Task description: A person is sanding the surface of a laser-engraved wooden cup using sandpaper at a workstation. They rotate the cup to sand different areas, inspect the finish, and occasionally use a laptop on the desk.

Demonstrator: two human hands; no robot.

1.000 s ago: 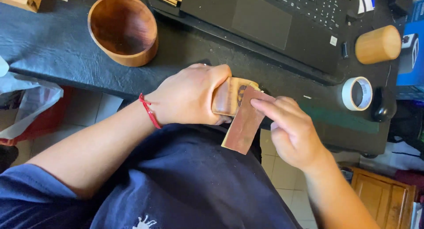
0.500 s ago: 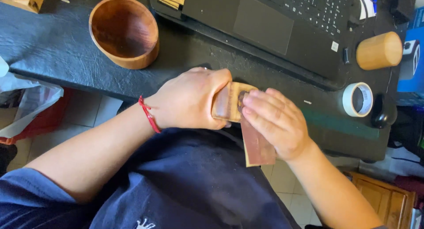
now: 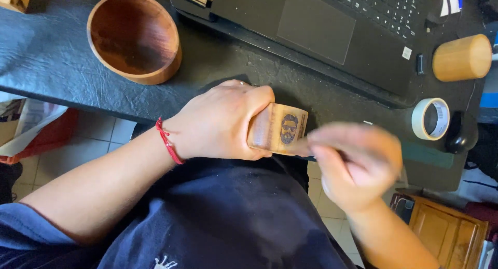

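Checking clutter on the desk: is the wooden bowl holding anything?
No, the wooden bowl sits open on the dark desk with only its bare brown inside showing, apart from the left hand.

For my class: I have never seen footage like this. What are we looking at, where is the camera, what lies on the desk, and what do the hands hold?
No machine here: a person's two bare hands, filmed by a head-worn camera looking down. The left hand grips a small wooden block with a printed picture. The right hand is blurred with motion against the block; what it holds cannot be made out. On the dark desk lie a wooden bowl, a laptop, a wooden cylinder and a tape roll.
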